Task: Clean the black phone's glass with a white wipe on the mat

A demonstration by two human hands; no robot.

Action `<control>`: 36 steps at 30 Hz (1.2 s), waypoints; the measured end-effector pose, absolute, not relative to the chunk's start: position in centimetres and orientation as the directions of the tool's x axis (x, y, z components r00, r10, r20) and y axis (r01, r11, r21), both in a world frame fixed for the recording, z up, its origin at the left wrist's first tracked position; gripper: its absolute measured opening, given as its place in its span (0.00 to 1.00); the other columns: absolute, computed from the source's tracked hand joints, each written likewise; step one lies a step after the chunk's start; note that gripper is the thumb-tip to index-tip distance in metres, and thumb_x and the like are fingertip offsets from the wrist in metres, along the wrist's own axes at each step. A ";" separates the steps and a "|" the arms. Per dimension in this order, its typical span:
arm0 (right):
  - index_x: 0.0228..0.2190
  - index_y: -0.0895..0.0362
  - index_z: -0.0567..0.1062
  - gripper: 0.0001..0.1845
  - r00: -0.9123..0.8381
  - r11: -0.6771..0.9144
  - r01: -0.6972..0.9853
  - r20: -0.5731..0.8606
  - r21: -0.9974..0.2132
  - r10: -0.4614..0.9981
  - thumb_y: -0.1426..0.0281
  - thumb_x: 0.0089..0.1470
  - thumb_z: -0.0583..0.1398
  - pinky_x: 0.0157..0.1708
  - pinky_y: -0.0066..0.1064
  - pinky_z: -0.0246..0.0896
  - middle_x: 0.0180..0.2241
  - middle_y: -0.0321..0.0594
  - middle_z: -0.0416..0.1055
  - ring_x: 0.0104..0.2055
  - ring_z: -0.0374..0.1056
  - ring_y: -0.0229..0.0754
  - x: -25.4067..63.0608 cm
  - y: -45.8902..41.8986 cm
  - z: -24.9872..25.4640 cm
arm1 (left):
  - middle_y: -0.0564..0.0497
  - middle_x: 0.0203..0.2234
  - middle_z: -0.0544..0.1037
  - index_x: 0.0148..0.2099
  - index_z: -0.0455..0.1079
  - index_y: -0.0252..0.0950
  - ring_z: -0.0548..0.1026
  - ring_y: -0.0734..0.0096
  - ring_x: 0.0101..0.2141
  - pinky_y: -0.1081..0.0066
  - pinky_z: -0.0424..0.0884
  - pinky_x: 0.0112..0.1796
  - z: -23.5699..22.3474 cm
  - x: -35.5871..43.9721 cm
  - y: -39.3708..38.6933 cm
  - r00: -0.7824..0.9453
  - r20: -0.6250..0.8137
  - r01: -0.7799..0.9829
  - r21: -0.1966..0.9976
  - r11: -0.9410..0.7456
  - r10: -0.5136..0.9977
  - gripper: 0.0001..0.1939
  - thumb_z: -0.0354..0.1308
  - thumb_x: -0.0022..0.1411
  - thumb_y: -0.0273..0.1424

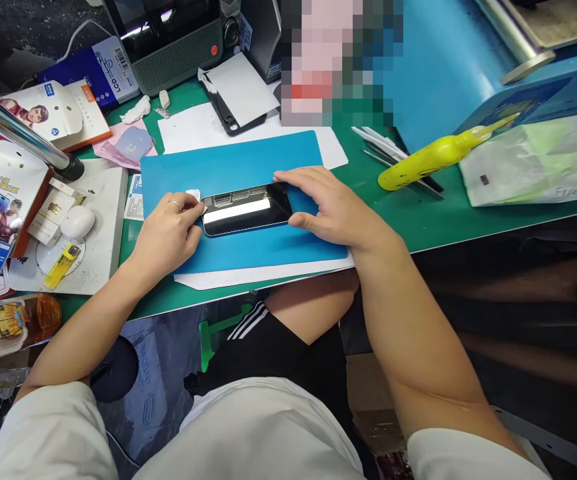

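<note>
A smartphone (247, 212) with a glossy black, reflective face lies flat on a blue mat (263, 252). My left hand (172, 225), with a ring on one finger, is pinched together at the phone's left end. A small white piece, perhaps tissue (194, 194), pokes out from between its fingers. At the other end, my right hand (335, 207) spans the phone, thumb at the near corner and fingertips at the far corner, gripping it by the edges. White paper (203, 279) sticks out from under the mat.
A yellow bottle with a pointed nozzle (423, 162) lies right of the mat beside a plastic bag (538, 160). Boxes (3, 193), a white earbud case (77, 222) and a yellow lighter (62, 265) crowd the left. Behind sits a black phone case (228, 120) under white paper.
</note>
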State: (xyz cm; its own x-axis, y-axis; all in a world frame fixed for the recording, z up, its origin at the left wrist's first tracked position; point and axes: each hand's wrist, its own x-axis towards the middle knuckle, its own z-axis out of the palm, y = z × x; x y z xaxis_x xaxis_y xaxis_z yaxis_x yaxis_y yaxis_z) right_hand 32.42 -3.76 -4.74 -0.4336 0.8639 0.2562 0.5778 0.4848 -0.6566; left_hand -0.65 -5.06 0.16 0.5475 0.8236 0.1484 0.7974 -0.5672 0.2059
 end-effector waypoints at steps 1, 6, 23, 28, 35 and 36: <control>0.68 0.47 0.71 0.53 -0.434 0.483 0.578 0.253 -0.657 0.864 0.27 0.56 0.51 0.67 0.66 0.61 0.65 0.50 0.74 0.67 0.66 0.69 32.4 -3.8 -4.7 | 0.38 0.52 0.80 0.55 0.81 0.33 0.75 0.49 0.53 0.51 0.76 0.52 0.2 -0.6 -5.1 0.555 0.142 0.794 0.201 -0.573 0.819 0.23 0.48 0.69 0.24; 0.69 0.48 0.71 0.54 -0.446 0.483 0.578 0.240 -0.658 0.862 0.27 0.56 0.51 0.67 0.67 0.60 0.65 0.50 0.73 0.67 0.66 0.70 32.6 -3.7 -4.6 | 0.39 0.51 0.79 0.55 0.81 0.34 0.75 0.51 0.51 0.53 0.76 0.51 0.2 -0.6 -5.0 0.561 0.144 0.793 0.191 -0.579 0.815 0.22 0.48 0.69 0.24; 0.70 0.48 0.69 0.54 -0.449 0.475 0.582 0.226 -0.660 0.865 0.28 0.57 0.52 0.68 0.67 0.59 0.66 0.50 0.72 0.68 0.65 0.70 32.7 -3.7 -4.6 | 0.40 0.59 0.78 0.63 0.75 0.38 0.74 0.48 0.53 0.48 0.73 0.52 0.3 -0.8 -4.8 0.553 0.211 0.801 0.132 -0.584 0.806 0.21 0.50 0.73 0.28; 0.69 0.48 0.70 0.54 -0.449 0.465 0.581 0.213 -0.668 0.867 0.27 0.56 0.51 0.67 0.67 0.59 0.66 0.49 0.73 0.68 0.64 0.70 32.6 -3.7 -4.4 | 0.41 0.52 0.79 0.53 0.82 0.40 0.73 0.51 0.46 0.49 0.73 0.49 0.5 -0.7 -5.0 0.579 0.196 0.784 0.133 -0.607 0.791 0.17 0.52 0.71 0.29; 0.69 0.47 0.70 0.53 -0.452 0.472 0.585 0.219 -0.660 0.865 0.27 0.56 0.50 0.67 0.68 0.59 0.67 0.48 0.72 0.68 0.64 0.70 32.5 -3.7 -4.3 | 0.40 0.41 0.74 0.60 0.80 0.41 0.68 0.51 0.41 0.49 0.69 0.44 0.5 -0.5 -4.6 0.516 0.156 0.836 0.121 -0.535 0.842 0.22 0.52 0.71 0.31; 0.69 0.47 0.70 0.53 -0.456 0.474 0.585 0.216 -0.658 0.863 0.27 0.56 0.51 0.67 0.68 0.59 0.67 0.48 0.72 0.68 0.64 0.71 32.5 -3.7 -4.3 | 0.40 0.39 0.74 0.62 0.79 0.40 0.67 0.51 0.40 0.49 0.69 0.44 0.5 -0.5 -4.6 0.513 0.143 0.840 0.120 -0.529 0.847 0.23 0.51 0.71 0.31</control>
